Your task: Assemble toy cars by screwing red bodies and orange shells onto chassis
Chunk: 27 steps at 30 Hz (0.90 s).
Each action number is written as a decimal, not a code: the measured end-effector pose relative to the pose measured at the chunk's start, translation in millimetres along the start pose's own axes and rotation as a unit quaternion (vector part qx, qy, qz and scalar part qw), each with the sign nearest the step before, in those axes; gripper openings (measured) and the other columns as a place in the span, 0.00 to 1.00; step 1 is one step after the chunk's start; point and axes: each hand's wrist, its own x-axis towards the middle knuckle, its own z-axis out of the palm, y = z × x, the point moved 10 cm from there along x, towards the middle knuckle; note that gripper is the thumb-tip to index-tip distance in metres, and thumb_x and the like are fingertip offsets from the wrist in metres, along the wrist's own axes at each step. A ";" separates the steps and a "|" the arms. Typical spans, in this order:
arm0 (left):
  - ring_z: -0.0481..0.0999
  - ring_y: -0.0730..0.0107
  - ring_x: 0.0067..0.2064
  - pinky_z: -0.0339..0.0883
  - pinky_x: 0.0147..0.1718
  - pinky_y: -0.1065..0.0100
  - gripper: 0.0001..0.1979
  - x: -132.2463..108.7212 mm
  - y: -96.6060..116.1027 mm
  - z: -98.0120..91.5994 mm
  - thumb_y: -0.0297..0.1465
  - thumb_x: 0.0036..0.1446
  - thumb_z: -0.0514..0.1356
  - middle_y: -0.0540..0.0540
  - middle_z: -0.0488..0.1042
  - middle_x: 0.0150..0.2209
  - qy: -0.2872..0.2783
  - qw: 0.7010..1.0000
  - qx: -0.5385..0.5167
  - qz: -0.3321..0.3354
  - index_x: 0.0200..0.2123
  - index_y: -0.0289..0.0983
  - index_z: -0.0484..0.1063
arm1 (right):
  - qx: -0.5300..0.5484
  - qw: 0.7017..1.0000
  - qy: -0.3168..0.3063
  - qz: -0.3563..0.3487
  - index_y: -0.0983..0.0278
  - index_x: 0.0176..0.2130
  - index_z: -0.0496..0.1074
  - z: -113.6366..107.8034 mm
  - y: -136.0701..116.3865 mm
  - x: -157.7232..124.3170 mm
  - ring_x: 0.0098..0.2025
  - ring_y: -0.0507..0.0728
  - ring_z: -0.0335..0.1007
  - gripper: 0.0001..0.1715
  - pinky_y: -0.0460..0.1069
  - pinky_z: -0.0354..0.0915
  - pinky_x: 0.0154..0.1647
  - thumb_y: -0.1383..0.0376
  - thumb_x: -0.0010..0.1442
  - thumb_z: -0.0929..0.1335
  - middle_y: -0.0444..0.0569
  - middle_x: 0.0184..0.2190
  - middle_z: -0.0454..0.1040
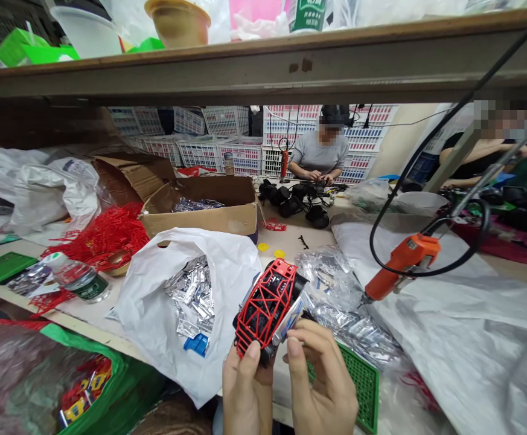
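Note:
A toy car [267, 302] with a red lattice roll cage over a black body is held up in front of me, tilted. My left hand [247, 380] grips its near end from below, thumb on top. On the car's right side is a silver-and-blue side panel [289, 322]. My right hand [320, 371] has its fingers and thumb bent together at that panel's near end; the exact contact is partly hidden. Just left of the car, a white plastic bag [140, 290] lies open, holding many silver parts [195, 296] and a blue piece [196, 344].
An orange electric screwdriver [403, 263] hangs at right on a black cable. Behind stands a cardboard box [200, 223], with red lattice parts [104, 238] to its left. A green tray [363, 386] lies beside my right hand. A shelf [245, 69] crosses overhead. Two people sit across.

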 end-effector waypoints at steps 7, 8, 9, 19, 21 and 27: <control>0.84 0.47 0.46 0.74 0.54 0.51 0.21 4.2 -13.8 0.6 0.46 0.45 0.76 0.39 0.85 0.33 -0.053 0.995 0.086 -0.026 0.34 0.35 0.83 | 0.093 0.970 0.043 0.220 0.60 0.37 0.72 -4.6 35.3 -5.0 0.27 0.50 0.73 0.14 0.42 0.73 0.26 0.56 0.59 0.76 0.44 0.33 0.74; 0.85 0.48 0.44 0.75 0.53 0.51 0.22 4.9 -14.6 -0.6 0.47 0.45 0.76 0.39 0.85 0.34 -0.049 0.994 0.094 -0.022 0.35 0.35 0.83 | 0.108 0.959 0.050 0.256 0.60 0.38 0.71 -4.0 39.4 -7.0 0.26 0.49 0.72 0.16 0.42 0.72 0.25 0.54 0.58 0.76 0.43 0.32 0.73; 0.85 0.49 0.42 0.76 0.51 0.52 0.24 5.4 -14.9 -2.6 0.48 0.44 0.76 0.39 0.85 0.34 -0.041 0.994 0.102 -0.017 0.36 0.35 0.83 | 0.122 0.951 0.053 0.279 0.59 0.39 0.70 -3.1 42.1 -7.9 0.27 0.50 0.72 0.19 0.42 0.71 0.25 0.53 0.58 0.77 0.43 0.32 0.73; 0.82 0.53 0.38 0.76 0.44 0.59 0.19 -10.3 23.7 -17.7 0.50 0.47 0.74 0.40 0.85 0.34 0.033 0.905 0.345 0.245 0.33 0.42 0.85 | 0.254 0.895 -0.032 0.367 0.62 0.51 0.75 9.8 85.8 -12.3 0.42 0.59 0.82 0.30 0.51 0.78 0.42 0.53 0.54 0.79 0.54 0.41 0.83; 0.83 0.52 0.38 0.74 0.49 0.54 0.10 -14.5 41.0 -7.9 0.43 0.49 0.74 0.42 0.85 0.33 0.001 0.864 0.377 0.333 0.32 0.45 0.86 | 0.286 0.874 -0.034 0.392 0.63 0.54 0.75 15.1 85.6 -13.4 0.41 0.60 0.83 0.34 0.53 0.79 0.43 0.52 0.52 0.80 0.56 0.43 0.84; 0.78 0.55 0.28 0.71 0.44 0.52 0.09 -26.3 56.4 28.8 0.29 0.47 0.75 0.48 0.84 0.25 -0.145 0.741 0.465 0.462 0.30 0.51 0.85 | 0.341 0.831 0.033 0.438 0.63 0.47 0.80 18.5 91.0 -26.1 0.35 0.57 0.83 0.32 0.48 0.78 0.35 0.54 0.45 0.83 0.55 0.41 0.85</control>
